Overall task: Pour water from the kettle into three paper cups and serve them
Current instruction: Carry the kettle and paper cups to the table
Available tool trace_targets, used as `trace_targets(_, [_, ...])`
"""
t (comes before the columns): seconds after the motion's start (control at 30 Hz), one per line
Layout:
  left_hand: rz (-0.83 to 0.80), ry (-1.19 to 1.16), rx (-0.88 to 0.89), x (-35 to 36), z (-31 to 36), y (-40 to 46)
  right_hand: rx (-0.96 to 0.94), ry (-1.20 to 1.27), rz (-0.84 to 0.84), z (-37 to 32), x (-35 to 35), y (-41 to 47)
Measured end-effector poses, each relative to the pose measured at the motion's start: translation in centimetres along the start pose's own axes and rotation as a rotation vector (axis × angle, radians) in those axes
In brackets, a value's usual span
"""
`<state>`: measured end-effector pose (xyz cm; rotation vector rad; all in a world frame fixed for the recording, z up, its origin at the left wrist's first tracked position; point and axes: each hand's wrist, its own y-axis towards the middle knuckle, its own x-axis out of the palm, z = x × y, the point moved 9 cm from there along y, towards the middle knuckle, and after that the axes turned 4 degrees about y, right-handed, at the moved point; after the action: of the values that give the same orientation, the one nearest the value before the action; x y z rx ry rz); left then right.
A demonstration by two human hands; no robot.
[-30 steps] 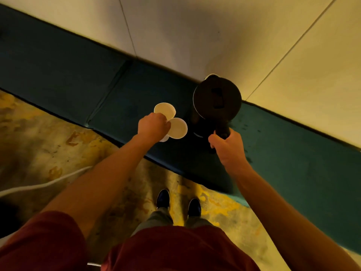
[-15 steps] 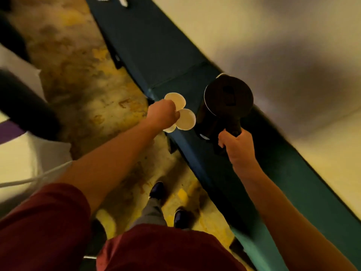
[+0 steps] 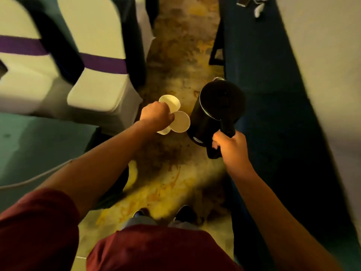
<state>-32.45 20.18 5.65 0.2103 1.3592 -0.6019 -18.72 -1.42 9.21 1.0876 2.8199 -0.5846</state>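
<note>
just left of the kettle, left hand fingers pinch three paper cups; right hand grips its handle; pouring and serving both remain.

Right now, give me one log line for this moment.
left hand: holds white paper cups | right hand: grips black kettle by handle | over floor, no pouring

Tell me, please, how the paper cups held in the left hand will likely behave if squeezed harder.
The paper cups look thin-walled, so they probably crush easily. Bunched together in the left hand, one could likely slip out.
</note>
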Motion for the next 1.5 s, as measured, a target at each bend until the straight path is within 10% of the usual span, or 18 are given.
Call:
trace_targets(0.6, [-0.035,-0.041,-0.477,-1.5,-44.3,-17.7,-0.011,-0.102,-0.327,1.5,38.3,-12.7])
trace_targets(1.07, [-0.086,-0.014,-0.536,0.3,-59.3,-19.8,-0.008,-0.257,-0.467,3.9,53.4,-15.0])
trace_targets(1.5, [-0.180,0.005,-0.165,3.9,-62.7,-17.1,0.120,-0.244,-0.153,9.2,54.9,-20.5])
